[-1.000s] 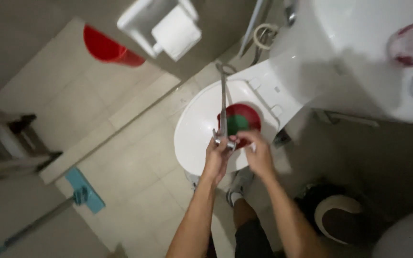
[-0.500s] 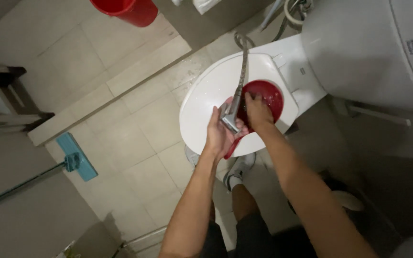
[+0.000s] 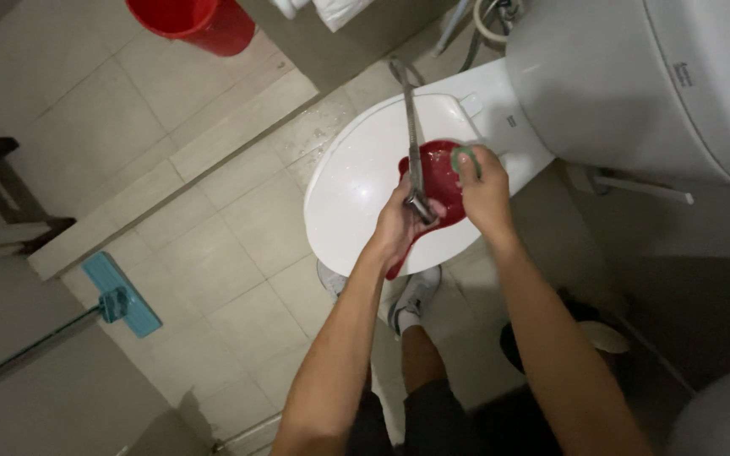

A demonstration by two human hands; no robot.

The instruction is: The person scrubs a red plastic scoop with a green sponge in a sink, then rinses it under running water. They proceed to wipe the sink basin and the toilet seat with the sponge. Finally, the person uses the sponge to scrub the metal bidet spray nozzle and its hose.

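Over the closed toilet lid (image 3: 356,186), the left hand (image 3: 400,224) should keep its grip on the sprayer head (image 3: 421,205) aimed into the red dipper (image 3: 438,181) while the right hand (image 3: 485,190), closed on a green scrub pad (image 3: 464,158), works the bowl's inside.

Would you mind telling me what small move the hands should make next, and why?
Probably rub the green scrubber across the red dipper: the right hand presses it at the rim, while the left hand aims the spray nozzle there.

Bare forearms, no sleeves; dark shorts (image 3: 433,422); grey-white sneakers (image 3: 411,295)
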